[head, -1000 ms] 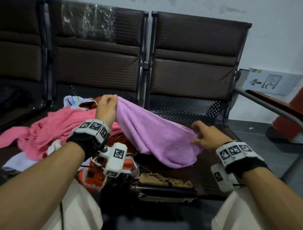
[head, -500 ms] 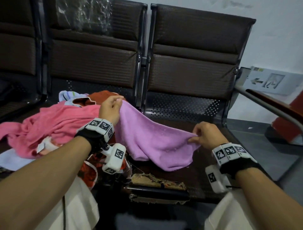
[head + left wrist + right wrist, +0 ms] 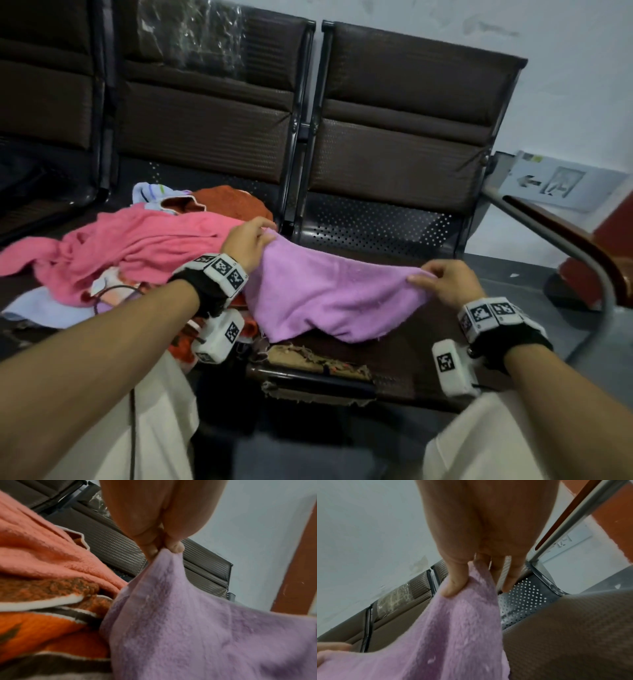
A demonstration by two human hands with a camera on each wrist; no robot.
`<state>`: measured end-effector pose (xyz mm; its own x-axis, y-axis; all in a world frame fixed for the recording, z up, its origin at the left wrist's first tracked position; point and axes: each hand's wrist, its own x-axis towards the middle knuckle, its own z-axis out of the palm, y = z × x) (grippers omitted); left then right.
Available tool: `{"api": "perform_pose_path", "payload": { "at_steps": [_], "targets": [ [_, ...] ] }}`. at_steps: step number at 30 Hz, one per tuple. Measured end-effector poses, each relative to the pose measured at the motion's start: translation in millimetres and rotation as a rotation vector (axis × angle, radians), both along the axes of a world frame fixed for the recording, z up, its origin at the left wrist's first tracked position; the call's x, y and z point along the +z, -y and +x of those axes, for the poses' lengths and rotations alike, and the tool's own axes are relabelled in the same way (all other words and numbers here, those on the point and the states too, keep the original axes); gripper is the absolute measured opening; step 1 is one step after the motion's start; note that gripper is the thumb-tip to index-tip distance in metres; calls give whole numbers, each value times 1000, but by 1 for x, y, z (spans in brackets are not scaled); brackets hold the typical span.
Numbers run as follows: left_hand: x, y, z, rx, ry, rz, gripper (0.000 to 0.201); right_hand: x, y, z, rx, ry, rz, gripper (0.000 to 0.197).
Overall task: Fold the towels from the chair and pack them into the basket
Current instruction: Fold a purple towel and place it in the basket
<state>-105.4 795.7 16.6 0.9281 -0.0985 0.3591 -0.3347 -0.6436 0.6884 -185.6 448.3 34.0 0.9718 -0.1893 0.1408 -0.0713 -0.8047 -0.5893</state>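
Note:
A lilac towel (image 3: 329, 294) hangs stretched between my two hands just above the brown seat (image 3: 428, 329) of the right-hand chair. My left hand (image 3: 251, 240) pinches its left corner, the grip seen close in the left wrist view (image 3: 164, 550). My right hand (image 3: 442, 281) pinches the right corner between thumb and fingers (image 3: 453, 586). The lilac towel (image 3: 445, 635) sags in the middle and its lower edge touches the seat. No basket is in view.
A heap of towels lies on the left chair: a pink one (image 3: 137, 246), a rust-orange one (image 3: 233, 202), a pale blue one (image 3: 44, 308) and a striped orange one (image 3: 42, 628). A metal armrest (image 3: 561, 246) runs at the right. The seat's front edge (image 3: 318, 363) is torn.
Both hands have drawn the lilac towel out wider and flatter; my right hand rose and shifted right, my left hand lowered toward the seat.

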Motion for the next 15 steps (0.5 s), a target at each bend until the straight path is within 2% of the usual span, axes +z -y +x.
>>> {"api": "perform_pose_path", "payload": {
  "at_steps": [3,6,10,15],
  "targets": [
    [3,10,-23,-115,-16,69,20,11,-11,-10,6,156,87,17],
    [15,19,-40,-96,3,14,16,30,-26,-19,-2,219,135,8],
    [61,29,-49,-49,153,-180,13,67,-38,-23,-20,374,157,11],
    [128,46,-46,-41,323,-450,14,122,-37,-16,-111,598,377,14]
  ]
}}
